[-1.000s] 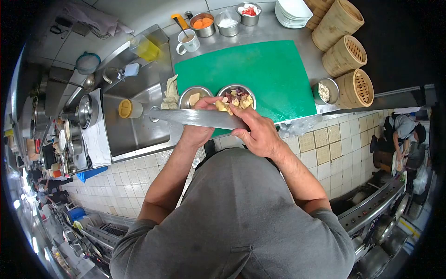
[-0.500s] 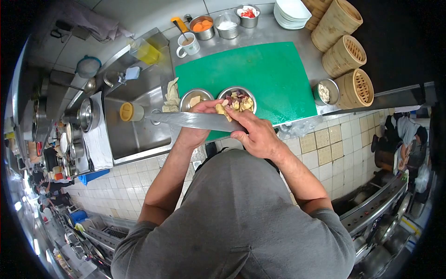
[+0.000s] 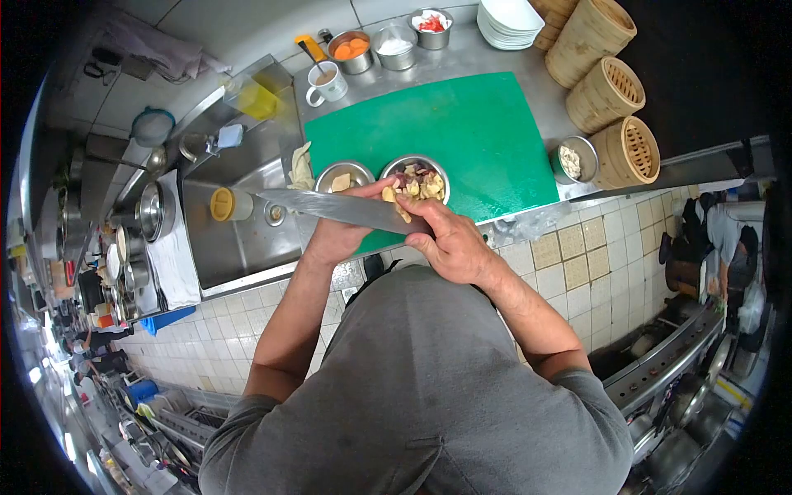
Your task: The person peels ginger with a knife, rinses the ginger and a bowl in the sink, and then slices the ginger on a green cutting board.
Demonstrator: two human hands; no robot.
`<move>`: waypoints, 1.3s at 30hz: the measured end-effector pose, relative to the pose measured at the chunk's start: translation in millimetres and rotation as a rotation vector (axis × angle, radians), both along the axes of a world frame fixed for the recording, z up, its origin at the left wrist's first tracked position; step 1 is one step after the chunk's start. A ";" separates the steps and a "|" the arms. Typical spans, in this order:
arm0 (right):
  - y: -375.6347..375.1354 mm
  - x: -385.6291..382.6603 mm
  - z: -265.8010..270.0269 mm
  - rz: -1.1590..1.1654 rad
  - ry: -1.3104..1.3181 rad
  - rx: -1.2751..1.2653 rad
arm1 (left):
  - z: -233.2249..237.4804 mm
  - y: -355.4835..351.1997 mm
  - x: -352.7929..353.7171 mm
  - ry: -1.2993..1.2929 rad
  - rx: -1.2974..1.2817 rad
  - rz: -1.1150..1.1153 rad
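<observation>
My right hand point(image 3: 455, 245) is closed around the handle end of a broad kitchen knife point(image 3: 334, 208), its blade pointing left across my other hand. Behind the blade, my left hand point(image 3: 334, 239) has its fingers closed on a knobbly yellow piece of ginger point(image 3: 389, 195); the blade partly hides this hand. Just beyond, a steel bowl point(image 3: 446, 171) holds yellow and purplish chunks. To its left, another steel bowl point(image 3: 325, 173) contains a pale block point(image 3: 341, 183). Both bowls stand at the near side of a green cutting board point(image 3: 487, 124).
A sink point(image 3: 239, 264) with a yellow-lidded container point(image 3: 221, 204) lies left. Along the back stand a mug point(image 3: 326, 86), steel pots of ingredients point(image 3: 394, 59) and white plates point(image 3: 505, 37). Bamboo steamers point(image 3: 606, 95) and a small steel pot point(image 3: 587, 153) stand right. A cloth point(image 3: 301, 167) lies beside the sink.
The knife has turned slightly, its tip now farther from my body and the blade sloping more. Both hands stay close together near the bowls; the whole view has shifted a little.
</observation>
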State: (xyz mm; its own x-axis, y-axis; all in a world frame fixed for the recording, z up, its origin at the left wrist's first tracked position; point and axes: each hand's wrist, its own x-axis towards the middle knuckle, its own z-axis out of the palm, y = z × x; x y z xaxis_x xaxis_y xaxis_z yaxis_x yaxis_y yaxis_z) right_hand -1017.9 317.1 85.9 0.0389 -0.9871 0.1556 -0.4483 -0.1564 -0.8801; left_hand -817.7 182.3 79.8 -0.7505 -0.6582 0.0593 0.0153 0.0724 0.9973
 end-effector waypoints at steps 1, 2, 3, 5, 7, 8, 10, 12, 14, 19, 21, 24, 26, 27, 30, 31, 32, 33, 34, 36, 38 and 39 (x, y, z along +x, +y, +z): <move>0.1 -1.1 -2.5 0.014 0.015 0.020 | 0.6 -0.7 -0.8 -0.018 -0.025 -0.002; 0.5 -2.1 -3.7 0.027 0.031 0.041 | 0.4 -1.8 -0.3 -0.017 -0.026 -0.006; 1.5 -1.9 -1.5 0.024 0.032 0.041 | 0.1 -2.6 1.1 -0.049 -0.025 -0.030; 2.9 0.0 4.2 -0.025 -0.004 0.026 | 0.0 -3.0 1.4 -0.081 -0.023 -0.053; 3.5 -3.5 -1.0 -0.005 0.017 0.020 | 1.4 -1.8 -0.3 -0.062 -0.051 -0.054; 3.7 -4.8 -2.7 0.013 0.038 0.014 | 1.6 -0.9 -1.3 -0.061 -0.052 -0.055; 4.2 -5.8 -2.2 0.011 0.045 0.020 | 1.7 0.8 -3.4 -0.075 -0.051 -0.036; 6.4 -6.4 -1.3 0.009 0.051 0.028 | 3.3 0.5 -3.7 -0.096 -0.015 -0.060; 7.8 -5.8 -0.9 0.000 0.037 0.017 | 4.4 0.0 -2.5 -0.118 0.020 -0.080; 7.7 -5.6 2.4 0.018 0.007 0.113 | 6.0 3.6 -5.0 -0.097 -0.047 -0.063; 7.1 -3.1 1.6 0.025 -0.008 0.164 | 4.5 2.7 -3.3 -0.084 -0.068 -0.062; 7.2 -0.7 -7.7 -0.027 0.034 0.049 | -0.4 5.7 -2.3 -0.076 0.038 -0.068; 4.7 -2.4 -7.4 -0.045 0.059 0.134 | -3.8 7.0 -0.9 -0.082 0.163 -0.075; 3.3 -3.4 -4.7 -0.046 0.060 0.133 | -4.8 6.1 0.2 -0.089 0.186 -0.078; 2.0 -6.1 0.3 -0.031 -0.050 0.095 | -3.6 6.3 1.2 -0.135 0.199 -0.090; 2.3 -6.7 -3.6 -0.023 -0.091 0.051 | -2.4 6.5 1.6 -0.176 0.186 -0.095; 2.8 -7.6 -6.0 -0.014 -0.133 0.008 | -2.1 6.7 2.2 -0.175 0.187 -0.094; 2.7 -9.1 -6.5 -0.013 -0.132 0.008 | -2.0 6.6 2.7 -0.205 0.135 -0.101; 2.1 -11.2 -7.0 0.011 -0.135 0.040 | -2.0 6.3 3.2 -0.235 0.083 -0.108; 0.6 -13.7 -11.8 0.034 -0.139 0.071 | -13.3 -0.3 5.6 -0.166 0.189 -0.214; -2.1 -13.9 -27.7 0.031 -0.232 0.098 | -25.2 -7.4 5.7 -0.097 0.295 -0.321; -4.6 -12.4 -33.2 0.032 -0.232 0.097 | -26.8 -9.6 3.1 -0.100 0.315 -0.303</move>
